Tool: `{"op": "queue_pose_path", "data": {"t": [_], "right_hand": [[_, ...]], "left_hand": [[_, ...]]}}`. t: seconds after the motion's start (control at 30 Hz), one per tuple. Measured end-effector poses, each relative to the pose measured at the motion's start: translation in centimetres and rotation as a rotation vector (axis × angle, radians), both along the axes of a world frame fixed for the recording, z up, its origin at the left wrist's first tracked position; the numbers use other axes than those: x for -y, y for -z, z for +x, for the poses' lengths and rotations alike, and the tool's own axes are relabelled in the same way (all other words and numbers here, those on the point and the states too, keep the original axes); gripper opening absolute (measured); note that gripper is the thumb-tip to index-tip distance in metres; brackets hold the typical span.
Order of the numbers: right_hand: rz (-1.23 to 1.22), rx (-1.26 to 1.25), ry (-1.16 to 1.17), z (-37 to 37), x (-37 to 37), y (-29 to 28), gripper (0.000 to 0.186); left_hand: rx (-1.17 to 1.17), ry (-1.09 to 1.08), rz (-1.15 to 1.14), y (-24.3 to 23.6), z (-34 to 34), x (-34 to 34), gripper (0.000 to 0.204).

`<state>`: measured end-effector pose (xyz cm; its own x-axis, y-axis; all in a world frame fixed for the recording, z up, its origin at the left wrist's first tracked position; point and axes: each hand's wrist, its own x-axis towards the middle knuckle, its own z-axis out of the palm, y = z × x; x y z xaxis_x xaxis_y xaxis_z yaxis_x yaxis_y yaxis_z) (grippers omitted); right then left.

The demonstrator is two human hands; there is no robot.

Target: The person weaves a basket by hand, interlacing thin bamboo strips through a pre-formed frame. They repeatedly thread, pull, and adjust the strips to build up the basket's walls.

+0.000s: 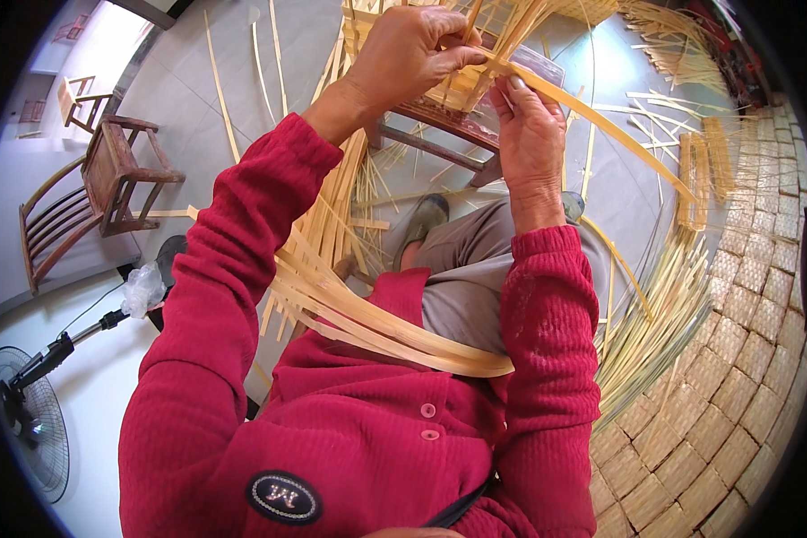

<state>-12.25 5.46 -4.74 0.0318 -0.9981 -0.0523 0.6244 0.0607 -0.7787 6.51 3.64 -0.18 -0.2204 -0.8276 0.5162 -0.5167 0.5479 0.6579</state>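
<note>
Weaving pale flat bamboo strips (pixel 547 90) over small dark wooden stool (pixel 439 121).
Left hand (pixel 412 49) pinching strips; right hand (pixel 529 130) gripping one strip; stacked woven mats (pixel 735 359) right.

Both arms, in red ribbed sleeves, rise from the lower edge and bend at the elbows, the forearms converging toward the top. The left hand (pixel 408 56) is raised highest, knuckles up, its fingers curled inward and pinched shut. The right hand (pixel 530 134) sits just below and to the right of it, back toward the camera, fingers upright and apparently pinched closed, though the fingertips are partly hidden.
</note>
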Motion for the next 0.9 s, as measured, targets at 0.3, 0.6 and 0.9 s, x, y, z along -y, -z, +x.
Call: {"op": "queue_pose_path", "data": {"t": [0.3,0.6,0.9], "right_hand": [[0.070,0.073,-0.037,-0.2,0.1,-0.1,0.028],[0.113,0.003,-0.078,-0.8,0.3,-0.1,0.025],[0.076,0.010,-0.158,-1.1,-0.5,-0.4,0.024]], "left_hand": [[-0.035,0.029,0.050,-1.4,-0.5,-0.4,0.014],[-0.051,0.028,0.012,-1.2,-0.5,-1.0,0.015],[-0.108,0.083,0.026,0.5,0.1,-0.7,0.015]]}}
